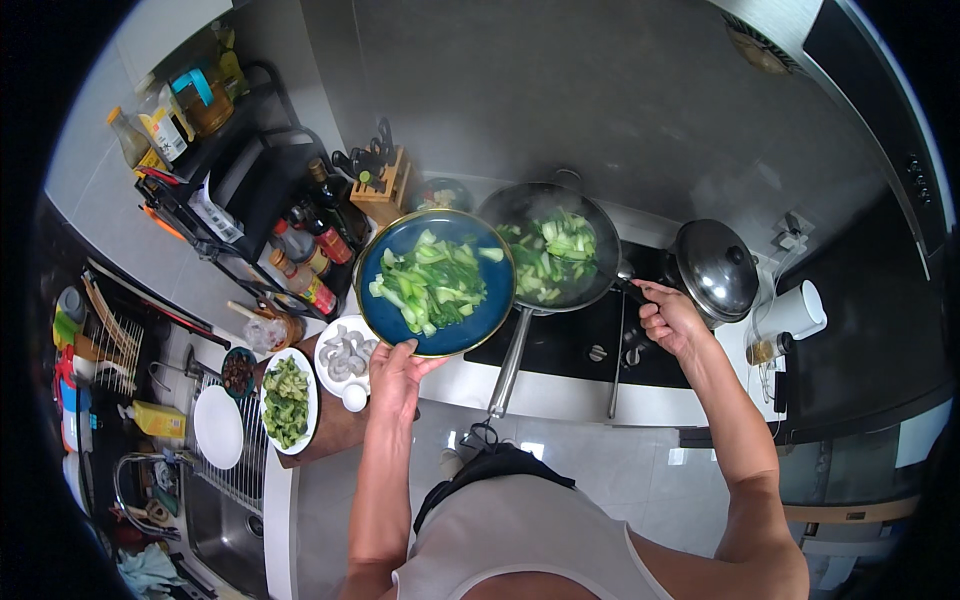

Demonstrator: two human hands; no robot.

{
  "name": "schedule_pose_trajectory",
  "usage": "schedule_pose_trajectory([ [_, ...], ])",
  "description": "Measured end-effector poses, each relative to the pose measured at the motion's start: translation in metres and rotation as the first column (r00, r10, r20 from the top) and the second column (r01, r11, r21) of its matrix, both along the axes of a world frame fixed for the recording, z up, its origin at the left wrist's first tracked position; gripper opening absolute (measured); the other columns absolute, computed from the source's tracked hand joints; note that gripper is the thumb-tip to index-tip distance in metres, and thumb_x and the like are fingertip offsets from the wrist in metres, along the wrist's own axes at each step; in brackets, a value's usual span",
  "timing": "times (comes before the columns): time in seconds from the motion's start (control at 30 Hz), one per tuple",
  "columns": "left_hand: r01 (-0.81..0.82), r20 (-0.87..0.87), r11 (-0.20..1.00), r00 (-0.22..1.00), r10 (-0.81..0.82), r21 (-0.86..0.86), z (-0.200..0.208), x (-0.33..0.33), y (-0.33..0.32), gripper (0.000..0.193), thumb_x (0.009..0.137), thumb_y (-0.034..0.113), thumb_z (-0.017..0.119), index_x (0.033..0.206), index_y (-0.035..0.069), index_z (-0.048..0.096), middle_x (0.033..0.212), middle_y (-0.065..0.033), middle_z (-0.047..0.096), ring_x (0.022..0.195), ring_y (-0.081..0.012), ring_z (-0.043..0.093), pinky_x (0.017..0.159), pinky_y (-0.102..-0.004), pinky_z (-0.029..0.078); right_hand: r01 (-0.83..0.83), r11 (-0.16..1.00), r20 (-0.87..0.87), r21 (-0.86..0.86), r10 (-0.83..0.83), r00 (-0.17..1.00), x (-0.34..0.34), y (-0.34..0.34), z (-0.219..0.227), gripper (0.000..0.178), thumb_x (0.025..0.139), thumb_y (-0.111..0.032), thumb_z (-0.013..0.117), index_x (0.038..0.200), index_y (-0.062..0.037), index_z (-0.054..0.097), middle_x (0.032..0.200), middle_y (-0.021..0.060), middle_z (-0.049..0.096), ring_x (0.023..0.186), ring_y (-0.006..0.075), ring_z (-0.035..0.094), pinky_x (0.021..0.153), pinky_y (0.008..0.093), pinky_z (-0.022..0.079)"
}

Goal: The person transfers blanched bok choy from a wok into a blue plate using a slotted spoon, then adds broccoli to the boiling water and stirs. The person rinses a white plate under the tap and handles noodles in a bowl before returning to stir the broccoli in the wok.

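Note:
My left hand (400, 375) grips the near rim of a dark blue plate (478, 318) with a gold edge, thumb on top. Chopped leafy greens (430, 285) are heaped on it. Beside the plate, a steaming wok (595, 285) on the stove holds more greens (535, 275). My right hand (668, 315) is closed round the black handle of a cooking utensil (630, 290) that reaches over the wok's right rim. A clump of greens (570, 235) lies at the utensil's far end, covering its head, so I cannot tell its exact kind.
The wok's long metal handle (512, 360) juts over the counter edge. A lidded pot (715, 270) stands right. Left are a plate of shrimp (345, 355), a plate of chopped green vegetables (288, 400), a knife block (385, 190), a bottle rack (265, 170) and a sink (222, 545).

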State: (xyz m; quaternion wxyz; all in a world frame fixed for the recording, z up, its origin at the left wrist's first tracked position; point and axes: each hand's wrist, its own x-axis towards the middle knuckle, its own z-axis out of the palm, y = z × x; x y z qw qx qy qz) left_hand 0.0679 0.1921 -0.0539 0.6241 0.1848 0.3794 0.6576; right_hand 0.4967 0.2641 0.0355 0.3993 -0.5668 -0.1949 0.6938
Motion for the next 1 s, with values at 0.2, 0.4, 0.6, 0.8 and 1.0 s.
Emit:
schedule_pose_trajectory([
  [0.2,0.007,-0.011,1.000,1.000,-0.007,-0.009,-0.001,0.002,-0.002,0.029,0.091,-0.004,0.052,0.120,-0.010,0.050,0.112,-0.0262,0.065,0.093,-0.0395,0.072,0.076,-0.0504,0.065,-0.032,0.992,-0.021,0.118,0.035,0.999,0.003,-0.008,0.035,0.033,0.106,-0.013,0.043,0.138,-0.0116,0.050,0.065,-0.0030,0.038,0.047,0.0037,0.026,0.036,0.0167,0.019],
  [0.4,0.031,-0.002,1.000,1.000,-0.031,-0.001,0.008,0.014,0.001,0.022,0.092,-0.004,0.051,0.113,-0.009,0.053,0.107,-0.0239,0.066,0.089,-0.0364,0.072,0.077,-0.0500,0.065,-0.021,0.998,-0.026,0.054,0.023,0.999,0.006,-0.007,0.020,0.033,0.107,-0.014,0.042,0.138,-0.0125,0.052,0.065,-0.0041,0.038,0.047,0.0028,0.026,0.035,0.0153,0.021],
  [0.6,0.040,0.021,0.999,0.999,-0.040,-0.024,0.004,0.018,0.003,0.011,0.094,-0.004,0.052,0.103,-0.006,0.056,0.100,-0.0202,0.068,0.084,-0.0312,0.073,0.077,-0.0499,0.065,-0.045,0.997,0.034,0.069,0.043,0.999,0.006,-0.015,0.023,0.034,0.106,-0.013,0.042,0.139,-0.0112,0.051,0.065,-0.0039,0.038,0.047,0.0026,0.026,0.036,0.0153,0.020],
  [0.8,0.037,0.024,0.999,0.999,-0.036,-0.033,0.005,0.025,0.002,0.012,0.093,-0.004,0.051,0.104,-0.007,0.055,0.100,-0.0198,0.068,0.085,-0.0316,0.073,0.077,-0.0506,0.065,-0.090,0.981,0.099,0.172,0.074,0.992,0.011,-0.015,0.032,0.033,0.106,-0.013,0.042,0.138,-0.0113,0.051,0.066,-0.0035,0.040,0.049,0.0035,0.030,0.037,0.0164,0.022],
  [1.0,0.087,0.022,0.996,0.996,-0.087,-0.006,0.000,0.027,0.004,0.019,0.092,-0.005,0.050,0.110,-0.009,0.054,0.105,-0.0219,0.067,0.089,-0.0351,0.073,0.079,-0.0493,0.064,-0.073,0.994,0.036,0.080,0.070,0.997,0.017,-0.018,0.016,0.035,0.105,-0.013,0.043,0.140,-0.0126,0.050,0.065,-0.0038,0.039,0.048,0.0034,0.027,0.037,0.0167,0.021],
])
